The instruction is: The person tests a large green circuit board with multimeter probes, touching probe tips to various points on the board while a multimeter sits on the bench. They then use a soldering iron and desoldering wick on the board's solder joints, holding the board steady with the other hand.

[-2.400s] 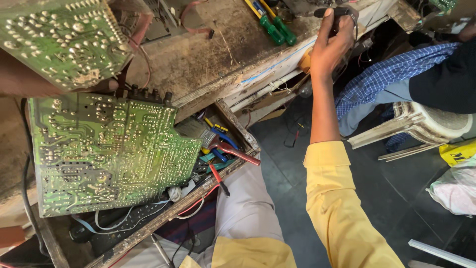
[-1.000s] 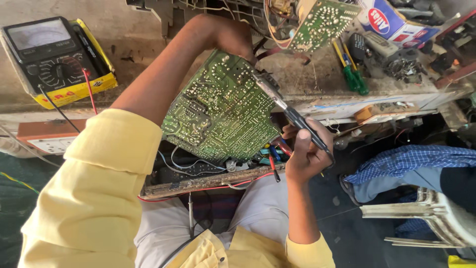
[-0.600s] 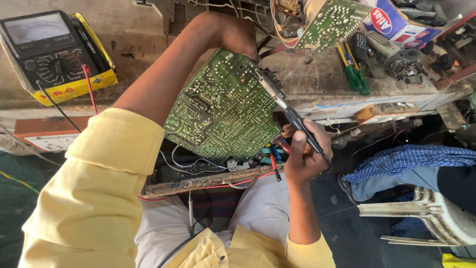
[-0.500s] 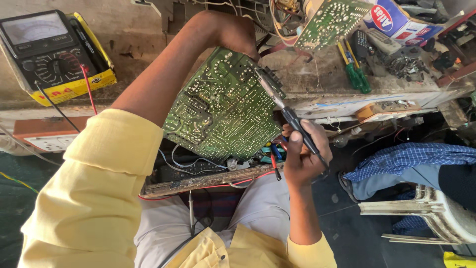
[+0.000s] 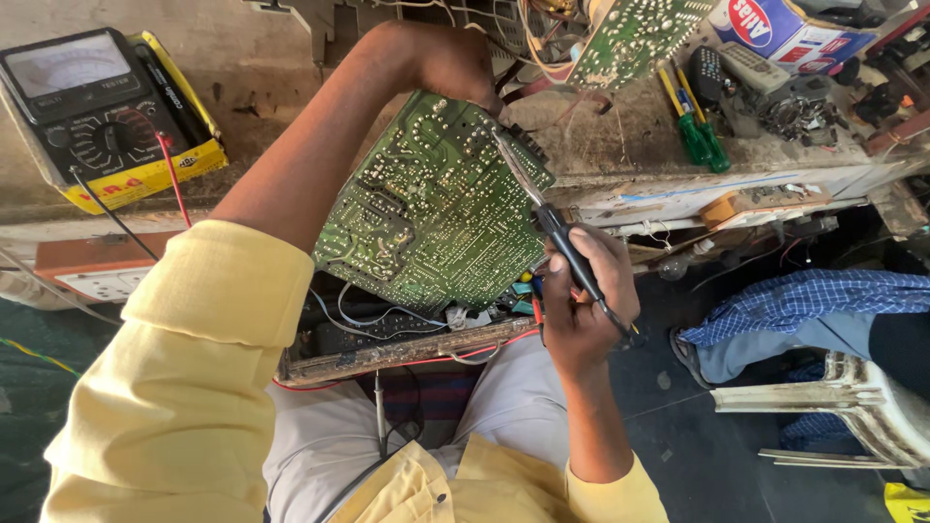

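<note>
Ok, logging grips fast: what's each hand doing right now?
Left hand: closed on the top edge of the green circuit board.
Right hand: closed around the black-handled soldering iron.

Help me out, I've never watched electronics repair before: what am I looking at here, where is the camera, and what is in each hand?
The camera sits on the person's head, looking down at their own arms in yellow sleeves. The left hand grips the top edge of a green circuit board, tilted up with its soldered side showing. The right hand holds a soldering iron like a pen, its tip at the board's upper right edge. On the worn bench lie a yellow-cased multimeter with red and black leads, two green-handled screwdrivers and a second board. Another person's leg shows at the right.
</note>
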Available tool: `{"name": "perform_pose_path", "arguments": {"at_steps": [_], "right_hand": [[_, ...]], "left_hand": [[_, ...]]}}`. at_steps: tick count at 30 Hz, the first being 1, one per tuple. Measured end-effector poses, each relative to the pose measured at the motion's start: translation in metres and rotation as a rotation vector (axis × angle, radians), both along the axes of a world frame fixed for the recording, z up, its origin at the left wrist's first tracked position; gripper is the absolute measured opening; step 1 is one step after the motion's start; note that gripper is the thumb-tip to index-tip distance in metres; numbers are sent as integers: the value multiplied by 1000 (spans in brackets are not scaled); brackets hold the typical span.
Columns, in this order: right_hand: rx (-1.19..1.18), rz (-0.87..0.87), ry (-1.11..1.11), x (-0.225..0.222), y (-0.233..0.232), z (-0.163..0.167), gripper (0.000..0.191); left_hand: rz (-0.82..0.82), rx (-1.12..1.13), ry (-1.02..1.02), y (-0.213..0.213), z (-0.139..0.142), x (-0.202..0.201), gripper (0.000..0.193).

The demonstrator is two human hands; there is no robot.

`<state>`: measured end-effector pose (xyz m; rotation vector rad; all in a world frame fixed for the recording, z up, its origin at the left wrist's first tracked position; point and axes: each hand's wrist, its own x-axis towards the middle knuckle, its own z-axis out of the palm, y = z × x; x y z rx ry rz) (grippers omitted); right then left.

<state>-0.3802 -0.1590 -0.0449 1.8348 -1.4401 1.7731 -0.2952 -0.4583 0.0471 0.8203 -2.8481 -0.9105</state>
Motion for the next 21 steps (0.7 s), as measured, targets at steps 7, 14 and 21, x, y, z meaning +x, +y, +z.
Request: {"name": "perform_pose_path", "arguments": {"at_steps": [7,14,21], "right_hand": [[-5,13,23,-6,0,3,29],[14,38,-21,-10,2,6,30],[68,-74,-7,4,10,15,28]], "left_hand": [[-42,9,-9,-4,-1,-3,40],[-98,-113,-25,-5,-4,-8,45],[-88,-45,-20,-1,-2,-8,40]]}}
